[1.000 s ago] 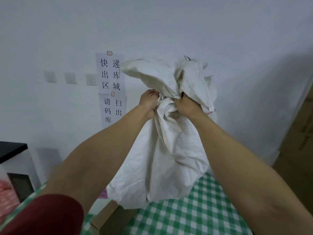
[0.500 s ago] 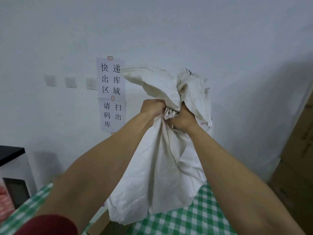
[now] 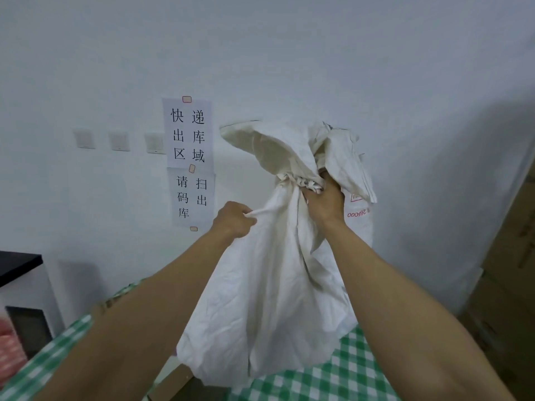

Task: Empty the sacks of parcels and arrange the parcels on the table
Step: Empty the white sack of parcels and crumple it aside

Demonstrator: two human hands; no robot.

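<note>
A large white woven sack [image 3: 269, 299] stands upright on the table with the green-and-white checked cloth [image 3: 347, 374]. Its neck is bunched and its top flaps fan out above. My right hand [image 3: 324, 204] grips the bunched neck from the right. My left hand [image 3: 233, 219] is lower on the sack's left side and pinches a fold of the fabric. The sack bulges near its base; whatever it contains is hidden. No loose parcels are in view.
Paper signs [image 3: 189, 160] are taped to the white wall behind the sack. A white cabinet with a black top [image 3: 23, 287] stands at the left. Brown cardboard boxes [image 3: 509, 273] stack at the right edge. A cardboard piece [image 3: 176, 380] lies under the sack's front.
My left hand has left the sack's neck, dropped down and to the left, and now pinches the fabric there. My right hand keeps its grip on the neck.
</note>
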